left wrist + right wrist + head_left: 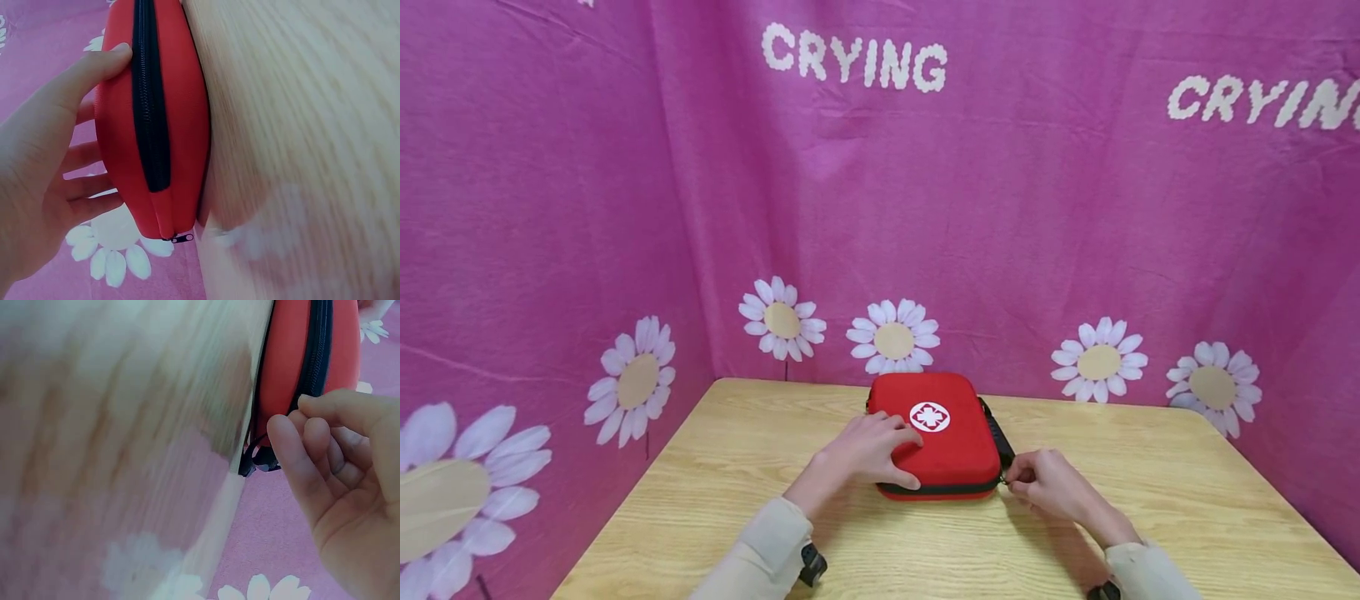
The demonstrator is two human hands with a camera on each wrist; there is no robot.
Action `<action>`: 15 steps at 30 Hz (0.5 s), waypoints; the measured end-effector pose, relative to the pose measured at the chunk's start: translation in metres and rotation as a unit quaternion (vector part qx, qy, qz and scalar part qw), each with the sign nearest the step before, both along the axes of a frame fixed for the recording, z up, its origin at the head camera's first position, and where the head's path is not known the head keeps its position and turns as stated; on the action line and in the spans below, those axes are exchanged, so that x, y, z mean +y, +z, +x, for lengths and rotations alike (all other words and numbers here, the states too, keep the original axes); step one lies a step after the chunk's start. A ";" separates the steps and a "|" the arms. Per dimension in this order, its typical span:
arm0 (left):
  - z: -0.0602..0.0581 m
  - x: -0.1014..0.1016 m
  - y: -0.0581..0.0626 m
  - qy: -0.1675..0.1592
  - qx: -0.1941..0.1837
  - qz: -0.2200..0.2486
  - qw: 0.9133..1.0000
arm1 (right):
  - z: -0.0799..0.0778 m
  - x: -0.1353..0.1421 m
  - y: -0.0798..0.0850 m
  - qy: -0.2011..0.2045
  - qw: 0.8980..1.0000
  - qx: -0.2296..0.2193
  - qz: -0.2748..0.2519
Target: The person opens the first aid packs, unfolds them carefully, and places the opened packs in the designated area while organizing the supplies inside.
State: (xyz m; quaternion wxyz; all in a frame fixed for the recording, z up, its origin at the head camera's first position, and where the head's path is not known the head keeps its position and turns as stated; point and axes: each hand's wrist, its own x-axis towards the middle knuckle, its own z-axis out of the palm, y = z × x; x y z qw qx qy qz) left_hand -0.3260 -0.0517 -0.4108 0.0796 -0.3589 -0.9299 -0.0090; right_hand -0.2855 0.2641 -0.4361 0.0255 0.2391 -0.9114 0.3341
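Note:
A red zippered first-aid case [940,450] with a white emblem lies closed on the wooden table. My left hand [880,450] rests across the left front part of its lid, fingers spread over the top. In the left wrist view the thumb [119,55] presses the lid's edge beside the black zipper [149,106]. At the right front corner my right hand [1048,483] pinches the zipper pull, which the fingertips [281,428] mostly hide. One other zipper pull [182,238] hangs at the case's left end. A black strap handle [996,433] sticks out along the right side.
The light wood table [760,433] runs back to a magenta cloth [880,208] printed with daisies and white lettering. More of that cloth stands at the left and right sides. Black bands with devices sit at both wrists.

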 end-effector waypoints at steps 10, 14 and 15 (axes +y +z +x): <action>0.005 -0.002 -0.002 0.006 -0.009 0.011 1.000 | 0.007 -0.005 0.003 0.030 0.999 0.020 0.018; 0.005 -0.002 -0.003 0.002 -0.011 0.022 1.000 | 0.007 -0.005 0.003 0.010 0.999 0.030 0.023; 0.004 -0.002 -0.003 0.000 -0.014 0.022 1.000 | 0.006 -0.004 0.003 0.007 0.999 0.032 0.024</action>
